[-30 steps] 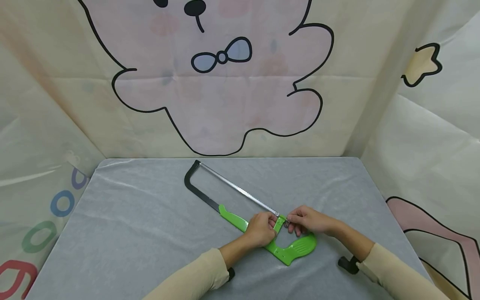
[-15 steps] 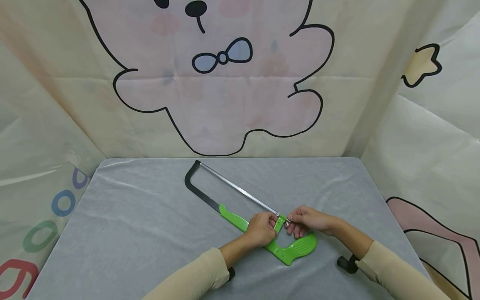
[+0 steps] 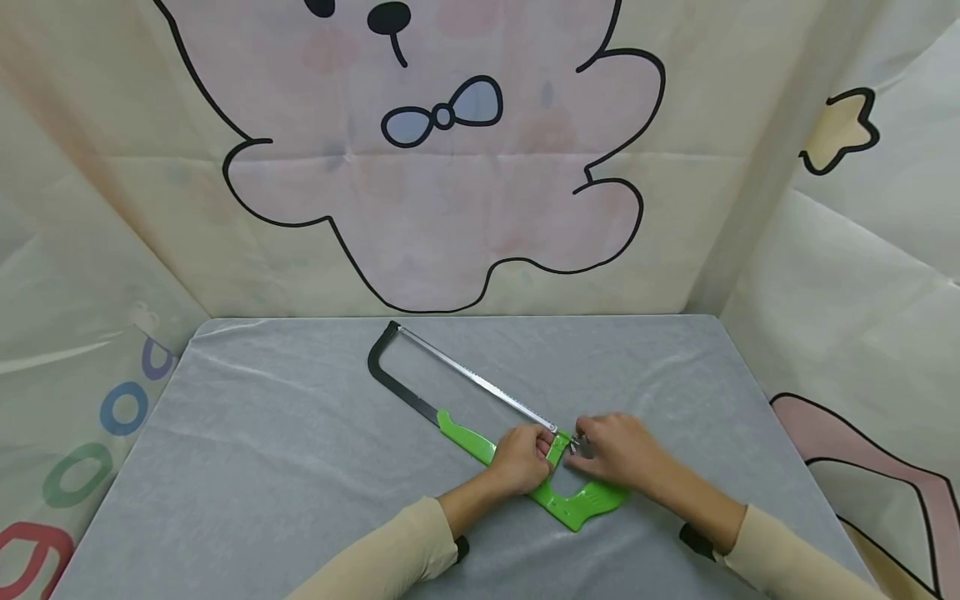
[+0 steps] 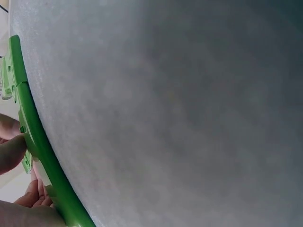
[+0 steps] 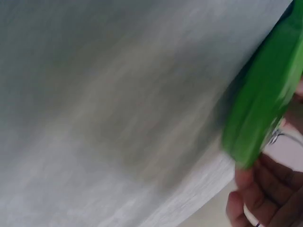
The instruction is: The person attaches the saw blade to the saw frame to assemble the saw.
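A hacksaw (image 3: pixel 573 507) with a green handle and black front frame lies on the grey cloth, its silver blade (image 3: pixel 480 380) on the far side. My left hand (image 3: pixel 519 460) grips the green frame by the blade's near end. Thumb and index finger of my right hand (image 3: pixel 622 454) stand on either side of a small metal wing nut (image 3: pixel 575 445) there, appearing to pinch it. In the left wrist view, left fingers (image 4: pixel 12 153) press the green frame (image 4: pixel 45 137). The right wrist view shows a blurred green grip (image 5: pixel 260 99) beside curled fingers (image 5: pixel 279 194), which are partly hidden.
Grey cloth (image 3: pixel 262 458) covers the table around the saw. A printed curtain (image 3: pixel 450 200) rises behind the far edge, with more hangings at both sides. Dark wrist devices (image 3: pixel 697 540) sit under the beige sleeves (image 3: pixel 397 542).
My right hand has turned over at the wing nut, its back now facing up and covering more of the green grip. The left hand and hacksaw stay in place.
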